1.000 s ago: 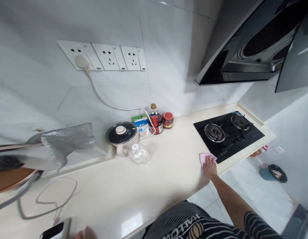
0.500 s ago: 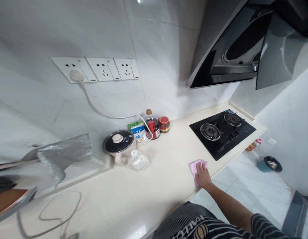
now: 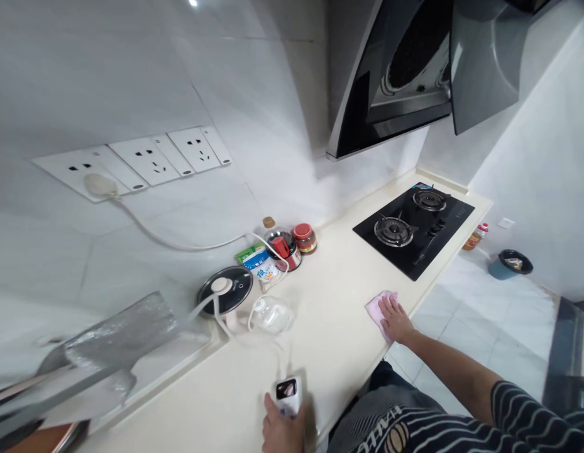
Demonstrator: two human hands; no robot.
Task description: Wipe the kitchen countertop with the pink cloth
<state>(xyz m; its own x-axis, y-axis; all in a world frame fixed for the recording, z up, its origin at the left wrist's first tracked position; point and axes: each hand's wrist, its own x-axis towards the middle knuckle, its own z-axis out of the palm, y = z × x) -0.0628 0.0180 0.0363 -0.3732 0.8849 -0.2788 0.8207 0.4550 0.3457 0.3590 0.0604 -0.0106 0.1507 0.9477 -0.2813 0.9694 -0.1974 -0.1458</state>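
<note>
My left hand (image 3: pixel 281 430) is closed around a small white device with a dark screen (image 3: pixel 288 396) at the front of the counter. A pale cable, partly blurred, runs from it past the clear plastic jug (image 3: pixel 274 314) and the pot's glass lid (image 3: pixel 224 289). Over on the right, my right hand (image 3: pixel 396 321) lies flat with fingers apart on a pink cloth (image 3: pixel 375 308), near the counter's front edge. The cloth is spread under the palm and fingers, which hide part of it.
A black two-burner gas hob (image 3: pixel 414 229) is set into the counter (image 3: pixel 334 308), under a dark range hood (image 3: pixel 395 82). A red-lidded jar (image 3: pixel 304 239), a bottle and packets stand by the wall. Wall sockets (image 3: pixel 157 160) hold a plug. A bin (image 3: pixel 506 267) stands on the floor.
My left hand has come into view with the white device, and its cable now hangs raised across the pot lid. The view has turned. My right hand stays on the cloth.
</note>
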